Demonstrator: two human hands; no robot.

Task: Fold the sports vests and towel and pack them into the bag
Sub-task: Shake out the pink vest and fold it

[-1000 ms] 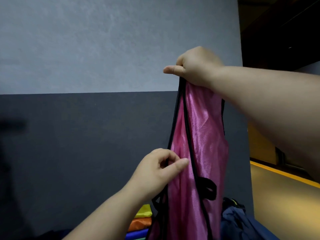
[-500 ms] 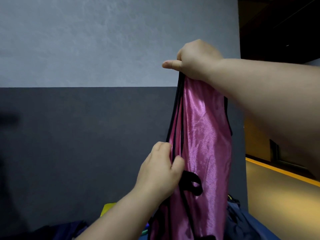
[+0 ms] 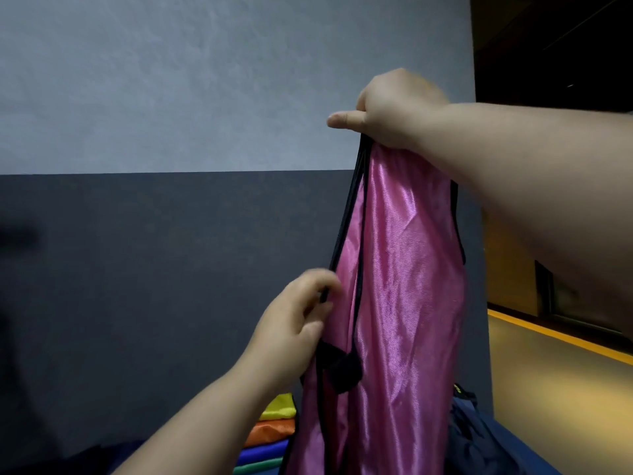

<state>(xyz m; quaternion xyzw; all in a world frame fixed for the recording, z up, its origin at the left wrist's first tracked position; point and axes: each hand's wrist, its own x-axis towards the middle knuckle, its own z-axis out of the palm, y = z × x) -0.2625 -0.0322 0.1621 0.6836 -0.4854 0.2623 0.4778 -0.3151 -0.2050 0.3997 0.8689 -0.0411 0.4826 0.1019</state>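
A shiny pink sports vest (image 3: 400,286) with black trim hangs straight down in front of me. My right hand (image 3: 394,108) grips its top, raised high, thumb sticking out to the left. My left hand (image 3: 294,323) is lower, at the vest's left edge, fingers curled and pinching the black trim. A stack of folded vests (image 3: 270,437) in yellow, orange, blue and green lies low behind the pink one. The dark navy bag (image 3: 479,437) sits at the lower right, mostly hidden by the vest. No towel is in sight.
A wall stands close ahead, light grey above and dark grey below. To the right, a yellow-lined floor (image 3: 565,389) and a dark opening. A dark blue surface (image 3: 85,461) shows at the bottom left.
My left hand has shifted its hold on the vest's left black edge and slid a little outward. The right hand keeps holding the top up. The view has tilted, showing the folded stack again.
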